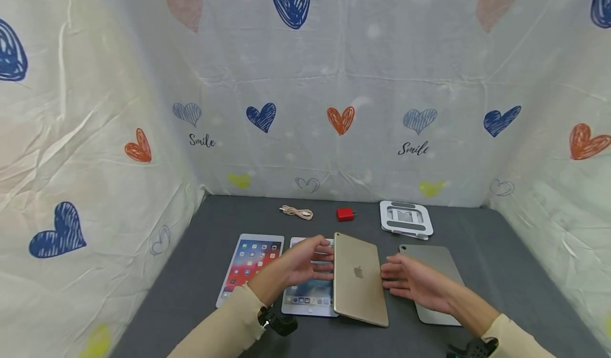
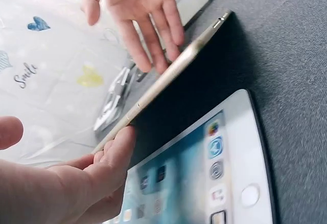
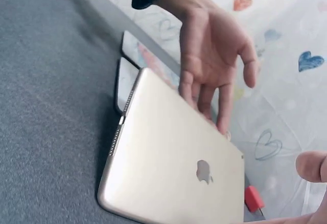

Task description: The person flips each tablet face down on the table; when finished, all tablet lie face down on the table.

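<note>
A gold tablet [image 1: 361,284] stands tilted, its back with the apple logo toward the right and its dark screen side toward the left. My left hand [image 1: 305,262] has its fingers extended against the tablet's left edge. My right hand [image 1: 420,282] is at the opposite edge, fingers straight and thumb apart; in the right wrist view only part of it shows. Beneath and left of the gold tablet lies a white tablet [image 2: 245,152] with a lit screen, partly covered. Another white tablet [image 1: 253,262] with a red and blue screen lies farther left.
A grey tablet [image 1: 436,262] lies face down under and beyond my right hand. Behind are a coiled cable [image 1: 297,212], a red charger plug [image 1: 345,214] and a white folding stand [image 1: 406,219]. A heart-print curtain [image 1: 305,82] surrounds the dark grey table [image 1: 191,294].
</note>
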Demonstrator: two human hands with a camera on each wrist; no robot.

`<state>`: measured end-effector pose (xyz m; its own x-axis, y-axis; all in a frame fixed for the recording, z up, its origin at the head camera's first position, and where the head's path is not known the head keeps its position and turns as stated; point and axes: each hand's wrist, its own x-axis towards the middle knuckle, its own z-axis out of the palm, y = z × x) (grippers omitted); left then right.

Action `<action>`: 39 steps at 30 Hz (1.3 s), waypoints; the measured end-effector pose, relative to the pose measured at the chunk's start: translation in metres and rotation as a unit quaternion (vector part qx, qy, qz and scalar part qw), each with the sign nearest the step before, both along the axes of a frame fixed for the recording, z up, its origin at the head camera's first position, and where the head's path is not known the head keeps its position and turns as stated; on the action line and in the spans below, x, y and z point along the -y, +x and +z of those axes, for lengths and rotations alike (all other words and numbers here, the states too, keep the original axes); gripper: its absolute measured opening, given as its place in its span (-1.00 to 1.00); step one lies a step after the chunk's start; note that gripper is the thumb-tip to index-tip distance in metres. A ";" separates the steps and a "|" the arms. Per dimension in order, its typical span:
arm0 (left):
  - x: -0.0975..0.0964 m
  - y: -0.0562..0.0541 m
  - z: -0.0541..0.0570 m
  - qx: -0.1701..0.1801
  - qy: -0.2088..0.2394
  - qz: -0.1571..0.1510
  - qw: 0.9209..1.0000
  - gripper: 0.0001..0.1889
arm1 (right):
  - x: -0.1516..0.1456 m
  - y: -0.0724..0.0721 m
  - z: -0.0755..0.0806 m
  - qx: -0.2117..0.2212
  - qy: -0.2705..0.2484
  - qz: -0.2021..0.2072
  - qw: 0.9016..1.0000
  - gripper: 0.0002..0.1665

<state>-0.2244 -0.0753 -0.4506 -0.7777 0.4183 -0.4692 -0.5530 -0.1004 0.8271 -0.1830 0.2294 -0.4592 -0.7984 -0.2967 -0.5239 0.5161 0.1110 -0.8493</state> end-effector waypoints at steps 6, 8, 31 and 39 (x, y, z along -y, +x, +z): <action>-0.013 -0.002 -0.011 0.005 -0.001 0.005 1.000 -0.42 | -0.015 0.002 -0.001 -0.013 0.007 -0.005 1.000 -0.07; -0.017 -0.003 -0.013 0.004 -0.001 0.004 1.000 -0.41 | -0.019 0.003 -0.001 -0.014 0.011 -0.006 1.000 -0.06; -0.024 -0.001 -0.017 -0.044 -0.032 -0.035 0.998 -0.41 | -0.045 0.001 0.015 -0.051 0.022 0.010 0.998 -0.12; 0.027 -0.001 -0.009 -0.051 0.016 -0.045 0.998 -0.39 | -0.035 0.001 0.030 -0.064 -0.097 0.045 0.992 -0.05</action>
